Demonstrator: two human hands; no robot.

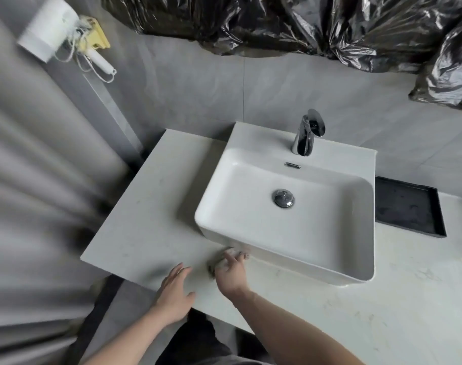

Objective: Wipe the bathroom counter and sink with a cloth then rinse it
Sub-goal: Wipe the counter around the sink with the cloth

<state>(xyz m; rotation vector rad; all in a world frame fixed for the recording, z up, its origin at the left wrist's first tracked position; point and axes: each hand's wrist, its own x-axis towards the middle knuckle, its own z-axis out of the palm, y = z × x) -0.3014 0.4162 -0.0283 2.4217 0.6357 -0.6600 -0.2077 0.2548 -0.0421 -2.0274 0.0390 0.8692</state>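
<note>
A white rectangular sink [366,222] stands on a pale stone counter [150,206], with a chrome tap [304,135] at its back and a chrome drain plug [283,198] in the basin. My right hand [231,272] grips a small bunched pale cloth [220,262] and presses it on the counter against the sink's front left corner. My left hand [174,291] lies flat on the counter's front edge, fingers straight, just left of the right hand.
A black tray [408,206] lies on the counter right of the sink. Black plastic sheeting [330,27] hangs on the grey tiled wall above. A white hair dryer [56,30] hangs at upper left. A grey curtain [40,180] borders the counter's left.
</note>
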